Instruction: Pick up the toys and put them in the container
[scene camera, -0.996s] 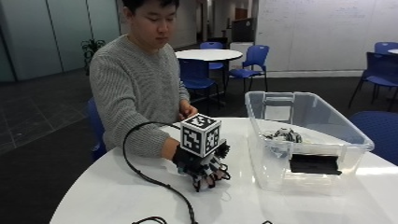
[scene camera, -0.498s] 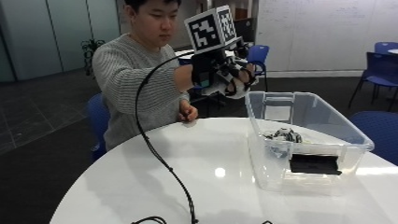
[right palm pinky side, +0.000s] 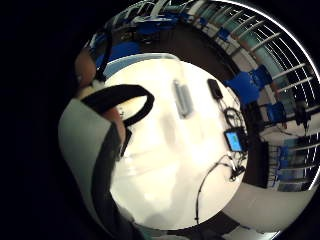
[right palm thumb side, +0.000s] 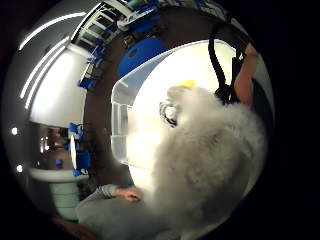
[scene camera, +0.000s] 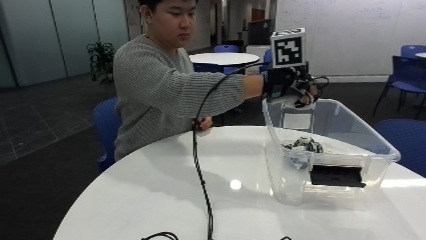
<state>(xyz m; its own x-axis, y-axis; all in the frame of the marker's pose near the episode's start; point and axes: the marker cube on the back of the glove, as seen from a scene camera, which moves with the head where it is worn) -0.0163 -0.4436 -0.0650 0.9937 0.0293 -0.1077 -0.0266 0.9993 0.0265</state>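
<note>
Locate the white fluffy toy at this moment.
In the outside view the white fluffy toy is held in the gloved right hand, raised above the near rim of the clear container, at the person's side of the table.

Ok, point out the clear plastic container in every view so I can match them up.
Outside view: container stands on the white table, under the gloved right hand.
Thumb side palm view: container beside the white fluffy toy.
Little finger side palm view: not visible.
Shared landmark: the table.

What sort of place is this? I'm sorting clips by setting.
Likely an office or campus common room: round white tables, blue chairs and a whiteboard wall. The gloved hand holds a toy over a clear container.
</note>
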